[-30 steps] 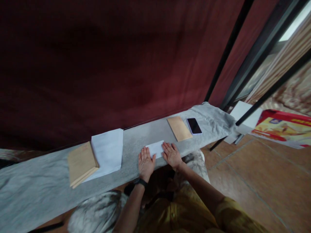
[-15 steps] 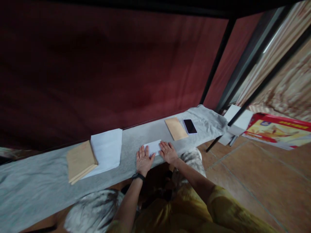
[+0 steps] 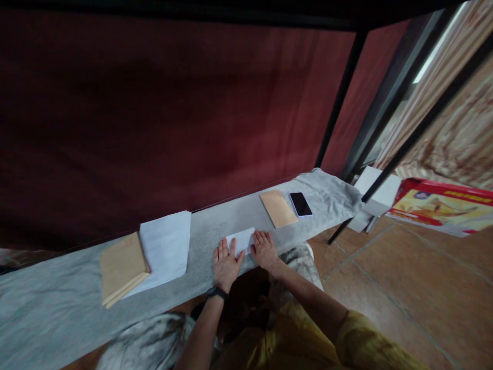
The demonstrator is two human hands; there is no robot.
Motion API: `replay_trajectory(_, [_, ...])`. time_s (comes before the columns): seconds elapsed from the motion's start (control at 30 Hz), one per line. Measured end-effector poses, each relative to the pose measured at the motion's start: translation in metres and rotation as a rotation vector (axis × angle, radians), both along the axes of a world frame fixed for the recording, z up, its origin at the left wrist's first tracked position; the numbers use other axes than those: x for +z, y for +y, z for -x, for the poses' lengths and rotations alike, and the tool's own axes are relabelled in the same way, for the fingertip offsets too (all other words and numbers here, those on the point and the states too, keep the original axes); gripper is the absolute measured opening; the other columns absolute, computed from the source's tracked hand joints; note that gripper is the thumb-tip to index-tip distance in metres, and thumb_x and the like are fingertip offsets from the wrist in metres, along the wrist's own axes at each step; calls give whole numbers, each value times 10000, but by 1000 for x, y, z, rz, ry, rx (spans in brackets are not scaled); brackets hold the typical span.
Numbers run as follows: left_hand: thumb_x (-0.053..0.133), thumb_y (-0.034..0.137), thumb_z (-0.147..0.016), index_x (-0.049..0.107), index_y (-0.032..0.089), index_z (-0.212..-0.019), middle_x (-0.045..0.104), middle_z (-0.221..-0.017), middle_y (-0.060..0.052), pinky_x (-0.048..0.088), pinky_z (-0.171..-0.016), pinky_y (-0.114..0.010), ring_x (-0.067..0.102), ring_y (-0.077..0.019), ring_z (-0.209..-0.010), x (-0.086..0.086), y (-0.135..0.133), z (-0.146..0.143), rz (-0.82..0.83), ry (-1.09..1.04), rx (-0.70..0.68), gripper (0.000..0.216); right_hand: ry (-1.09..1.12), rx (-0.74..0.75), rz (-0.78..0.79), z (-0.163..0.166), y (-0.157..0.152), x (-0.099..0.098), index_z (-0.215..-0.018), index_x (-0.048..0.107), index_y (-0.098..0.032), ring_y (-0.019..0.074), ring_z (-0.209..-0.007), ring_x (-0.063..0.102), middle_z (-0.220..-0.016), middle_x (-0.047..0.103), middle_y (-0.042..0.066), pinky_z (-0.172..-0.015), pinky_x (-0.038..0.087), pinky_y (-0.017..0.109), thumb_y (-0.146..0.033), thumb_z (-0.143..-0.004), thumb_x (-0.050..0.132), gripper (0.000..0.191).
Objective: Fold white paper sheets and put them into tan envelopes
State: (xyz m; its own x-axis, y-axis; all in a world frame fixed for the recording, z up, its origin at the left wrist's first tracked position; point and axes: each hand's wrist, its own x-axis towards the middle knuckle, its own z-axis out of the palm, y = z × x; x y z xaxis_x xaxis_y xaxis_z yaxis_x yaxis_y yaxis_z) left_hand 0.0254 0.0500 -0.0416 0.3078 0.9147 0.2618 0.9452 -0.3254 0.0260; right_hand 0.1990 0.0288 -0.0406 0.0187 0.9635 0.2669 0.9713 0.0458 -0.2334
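Note:
A folded sheet of white paper [image 3: 242, 239] lies on the grey cloth that covers a narrow table. Flat on its left end rests my left hand [image 3: 226, 263], fingers extended and a dark band at the wrist. My right hand [image 3: 264, 250] presses on the paper's right end, its fingers stretched out and lying flat. Just beyond the right hand is a single brown envelope [image 3: 279, 208]. To the left of my hands, a stack of white paper [image 3: 167, 246] sits partly under a pile of brown envelopes [image 3: 124, 267].
A smartphone [image 3: 301, 204] with a dark screen lies right of the single envelope. The grey cloth [image 3: 46, 303] bunches at the table's right end. Black metal posts [image 3: 341, 103] rise there. White boxes [image 3: 375, 192] and a red printed box [image 3: 442, 205] stand on the tiled floor.
The view has shifted slightly, so the table items sit a little lower and further left. Both hands stay flat on the folded paper; nothing was picked up or let go.

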Motion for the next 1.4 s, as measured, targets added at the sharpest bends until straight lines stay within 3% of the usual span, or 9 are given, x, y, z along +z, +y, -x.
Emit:
replay_trajectory(0.17, [360,547,-968,386,201,-1513,357,-1572,-165,292,-1155,-506,348,-321,-1442,-1,0,0,-17,14,-2,645,8,123,-16,15,8,-4,-1440,489,-156,246,-1388,436,-1515,455,111,-1181,260,447,-332,-1005,396,478])
replay_trajectory(0.53, [326,549,-979,367,138,-1515,349,-1562,-202,275,-1161,-518,346,-330,-1443,5,-4,-3,1,2,12,677,17,19,-72,2,6,-10,-1450,467,-115,246,-1382,444,-1496,469,139,-1178,257,434,-397,-1032,362,515])
replay_trajectory(0.73, [249,448,-1011,375,127,-1507,370,-1551,-197,236,-1166,-567,310,-317,-1462,9,-4,-18,60,20,90,604,12,0,-72,3,5,-10,-1462,450,-108,250,-1407,407,-1503,455,147,-1187,227,452,-391,-1027,366,525])
replay_trajectory(0.9, [202,392,-1026,408,110,-1486,414,-1542,-136,247,-1194,-482,310,-253,-1468,9,2,-52,154,-24,-148,578,-28,31,19,1,3,-4,-1487,422,-149,243,-1444,349,-1554,383,104,-1191,214,451,-292,-1009,360,503])
replay_trajectory(0.97, [197,415,-1026,395,112,-1493,411,-1545,-131,254,-1195,-472,316,-247,-1465,7,6,-57,171,-35,-159,591,-39,34,42,0,4,-3,-1488,423,-156,245,-1441,354,-1554,386,98,-1190,213,450,-261,-999,365,504])
replay_trajectory(1.2, [237,465,-1014,385,102,-1497,384,-1555,-151,243,-1198,-463,323,-261,-1462,-3,18,-23,78,-22,-9,622,6,11,-36,-1,5,-6,-1469,448,-140,258,-1390,426,-1514,452,118,-1179,231,454,-376,-1014,379,517])
replay_trajectory(1.4, [274,415,-1009,368,79,-1503,358,-1563,-170,240,-1197,-476,328,-276,-1458,-4,15,-12,33,-27,15,605,48,4,-16,10,14,2,-1429,499,-106,271,-1387,431,-1485,487,134,-1187,211,463,-359,-1017,382,498])
